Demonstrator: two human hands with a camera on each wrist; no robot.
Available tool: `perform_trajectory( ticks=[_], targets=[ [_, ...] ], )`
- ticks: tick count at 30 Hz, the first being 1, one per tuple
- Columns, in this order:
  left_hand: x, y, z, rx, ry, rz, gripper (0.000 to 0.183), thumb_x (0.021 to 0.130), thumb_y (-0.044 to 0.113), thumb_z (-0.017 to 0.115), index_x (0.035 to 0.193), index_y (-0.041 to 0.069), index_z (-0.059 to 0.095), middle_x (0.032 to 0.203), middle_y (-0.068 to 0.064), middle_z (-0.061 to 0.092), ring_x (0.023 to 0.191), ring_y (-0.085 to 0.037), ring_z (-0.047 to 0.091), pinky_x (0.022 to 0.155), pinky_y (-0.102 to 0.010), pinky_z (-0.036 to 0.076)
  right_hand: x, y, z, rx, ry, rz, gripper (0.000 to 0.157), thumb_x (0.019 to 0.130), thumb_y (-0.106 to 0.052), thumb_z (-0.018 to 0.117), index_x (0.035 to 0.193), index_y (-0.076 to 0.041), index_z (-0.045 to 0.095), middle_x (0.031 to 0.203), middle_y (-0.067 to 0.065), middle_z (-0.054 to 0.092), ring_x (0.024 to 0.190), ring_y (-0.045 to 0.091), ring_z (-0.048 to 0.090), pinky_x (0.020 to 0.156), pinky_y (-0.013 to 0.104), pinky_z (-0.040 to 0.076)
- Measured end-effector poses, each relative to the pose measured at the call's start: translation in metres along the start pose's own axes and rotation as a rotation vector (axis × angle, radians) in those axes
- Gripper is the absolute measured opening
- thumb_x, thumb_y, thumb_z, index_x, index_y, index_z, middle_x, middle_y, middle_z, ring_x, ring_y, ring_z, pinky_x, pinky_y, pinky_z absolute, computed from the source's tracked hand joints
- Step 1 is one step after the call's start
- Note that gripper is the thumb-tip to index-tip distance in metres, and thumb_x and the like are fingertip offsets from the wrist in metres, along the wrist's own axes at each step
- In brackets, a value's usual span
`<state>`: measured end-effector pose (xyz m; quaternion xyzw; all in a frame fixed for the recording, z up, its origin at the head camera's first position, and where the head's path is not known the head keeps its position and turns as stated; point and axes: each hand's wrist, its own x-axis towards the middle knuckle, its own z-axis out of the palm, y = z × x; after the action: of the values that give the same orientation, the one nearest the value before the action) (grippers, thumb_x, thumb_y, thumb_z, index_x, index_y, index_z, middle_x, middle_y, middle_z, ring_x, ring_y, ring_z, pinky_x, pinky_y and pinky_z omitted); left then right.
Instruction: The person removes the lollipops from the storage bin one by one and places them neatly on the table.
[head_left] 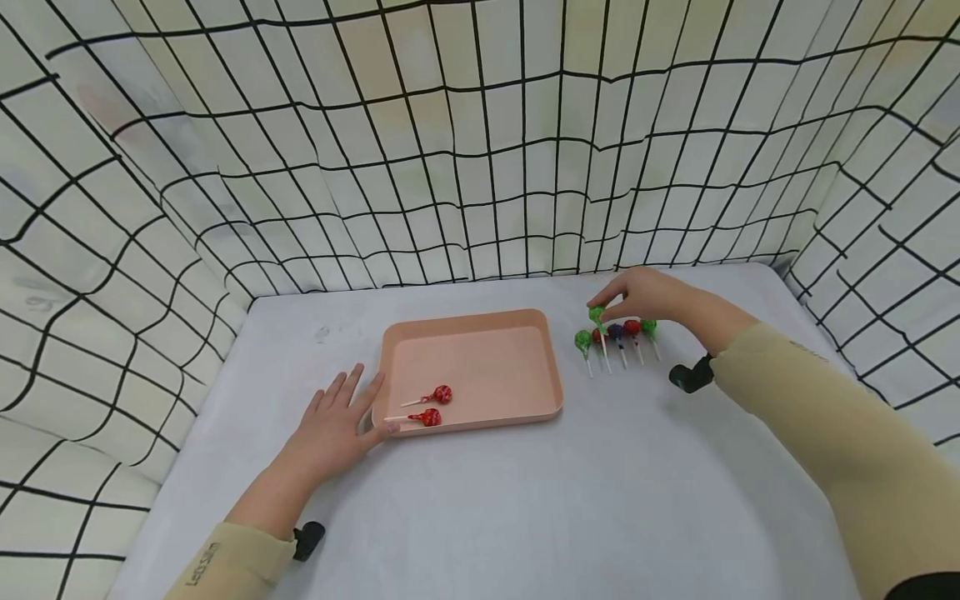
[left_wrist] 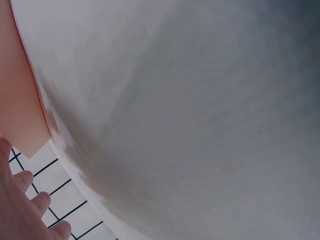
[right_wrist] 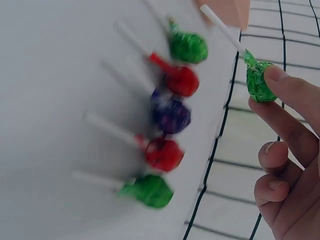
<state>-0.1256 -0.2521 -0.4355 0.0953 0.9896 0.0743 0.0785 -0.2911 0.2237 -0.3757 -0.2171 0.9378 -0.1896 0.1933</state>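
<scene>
Between right-hand fingers (right_wrist: 286,120), a green lollipop (right_wrist: 257,86), apparently aloft.

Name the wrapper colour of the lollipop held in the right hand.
Green; the lollipop wrapper shows best in the right wrist view.

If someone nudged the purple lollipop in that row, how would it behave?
The purple lollipop would probably roll in an arc rather than straight, being round at one end only. A sideways push might jostle the red lollipops close on either side.
</scene>
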Motion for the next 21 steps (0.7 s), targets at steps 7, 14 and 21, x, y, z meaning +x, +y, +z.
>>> perform_trajectory(
  ticks=[7,14,21],
  targets=[
    [0.001,-0.001,0.002,0.001,0.002,0.004,0.092,0.09,0.07,0.052,0.158,0.015,0.025,0.163,-0.022,0.012,0.148,-0.046,0.009,0.115,-0.067,0.01,-0.023,0.035,-0.007,-0.018,0.012,0.04,0.032,0.093,-0.027,0.071,0.124,-0.018,0.072,0.123,0.008,0.068,0.116,0.029,0.057,0.092,0.05,0.051],
    [0.001,-0.002,0.002,-0.001,-0.006,-0.008,0.092,0.09,0.07,0.052,0.159,0.017,0.023,0.163,-0.021,0.011,0.148,-0.046,0.009,0.116,-0.066,0.009,-0.039,0.057,-0.015,-0.052,0.032,0.051,0.033,0.092,-0.026,0.072,0.123,-0.013,0.072,0.122,0.013,0.068,0.118,0.036,0.058,0.093,0.054,0.05],
    [0.0,-0.002,0.0,0.001,-0.013,-0.012,0.092,0.09,0.069,0.053,0.159,0.016,0.023,0.163,-0.021,0.011,0.148,-0.046,0.008,0.116,-0.066,0.008,-0.039,0.068,-0.015,-0.062,0.03,0.065,0.034,0.092,-0.025,0.072,0.124,-0.012,0.072,0.122,0.014,0.068,0.118,0.038,0.057,0.093,0.056,0.05]
  ],
)
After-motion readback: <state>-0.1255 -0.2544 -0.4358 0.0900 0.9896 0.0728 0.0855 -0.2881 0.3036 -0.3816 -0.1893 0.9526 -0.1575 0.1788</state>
